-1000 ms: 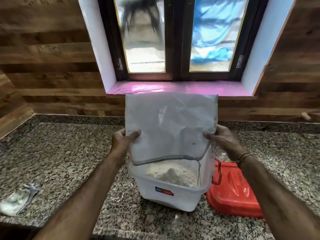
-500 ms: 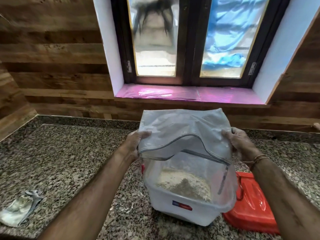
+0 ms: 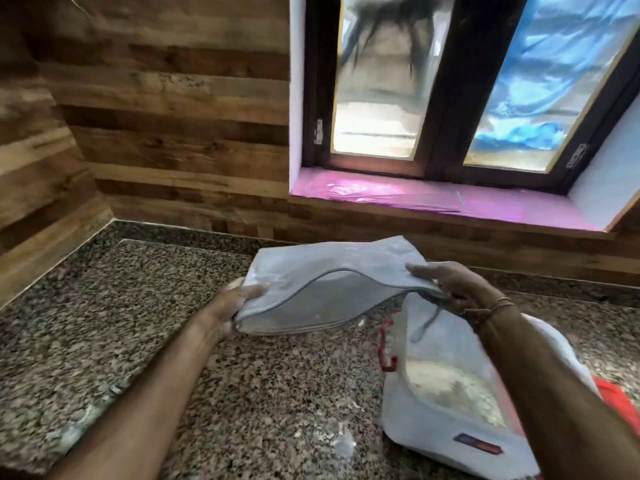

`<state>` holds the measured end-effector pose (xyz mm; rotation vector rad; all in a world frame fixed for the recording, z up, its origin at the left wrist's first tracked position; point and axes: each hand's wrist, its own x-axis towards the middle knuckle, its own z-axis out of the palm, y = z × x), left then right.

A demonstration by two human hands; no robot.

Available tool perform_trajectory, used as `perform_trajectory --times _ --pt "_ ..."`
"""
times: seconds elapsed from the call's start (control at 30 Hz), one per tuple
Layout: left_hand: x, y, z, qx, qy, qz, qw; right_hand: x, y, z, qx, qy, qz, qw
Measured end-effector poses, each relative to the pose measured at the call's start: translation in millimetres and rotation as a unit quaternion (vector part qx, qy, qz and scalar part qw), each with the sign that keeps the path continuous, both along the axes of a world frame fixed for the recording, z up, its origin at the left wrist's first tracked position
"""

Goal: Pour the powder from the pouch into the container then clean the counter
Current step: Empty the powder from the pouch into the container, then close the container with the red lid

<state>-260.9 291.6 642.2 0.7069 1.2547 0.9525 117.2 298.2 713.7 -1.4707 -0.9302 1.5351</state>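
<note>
Pouch (image 3: pixel 332 289), seemingly emptied, hangs mouth-open over the counter (image 3: pixel 138 306) left of the powder-filled container (image 3: pixel 450 410), left hand (image 3: pixel 230 310) and right hand (image 3: pixel 453 289) each pinching an end, apparently to set it aside before cleaning.

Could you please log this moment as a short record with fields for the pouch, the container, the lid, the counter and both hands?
pouch: grey zip-top plastic pouch, mouth open, held above the counter beside the container
container: white translucent plastic container, open, pale powder inside
lid: red plastic lid, on the counter right of the container, mostly hidden
counter: speckled granite counter, faint powder dusting near the container
left hand: grips the pouch's left edge
right hand: grips the pouch's right edge
</note>
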Motion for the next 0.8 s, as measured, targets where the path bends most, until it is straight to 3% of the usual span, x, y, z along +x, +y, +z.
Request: perform_trajectory --times 0.1,0.2,0.37,0.53,0.67,0.8 --pt "-52.4 -23.8 -27.5 -0.038 0.055 -0.016 0.998 -56.4 12.6 -29.0 0.036 -0.116 0.012 0.993" --pt "-89.9 -43.7 -70.2 -0.05 0.121 0.055 0.99 -108.1 22.5 -74.1 0.028 -0.181 0.042 0.982" --pt "-116.3 -77.4 -133.2 -0.059 0.238 0.134 0.96 -149.5 12.9 -154.8 -0.023 -0.391 0.066 0.918" --pt "-121.9 -100.5 -168.5 -0.063 0.334 0.119 0.933 -148.4 -22.7 -202.0 -0.063 -0.477 0.076 0.874" --pt "-115.1 -110.6 -184.4 -0.046 0.396 0.105 0.911 -143.2 -38.8 -218.9 -0.057 -0.488 0.059 0.869" --pt "-102.3 -117.3 -184.0 -0.033 0.497 0.084 0.863 -146.1 -48.5 -224.1 -0.024 -0.539 0.042 0.841"
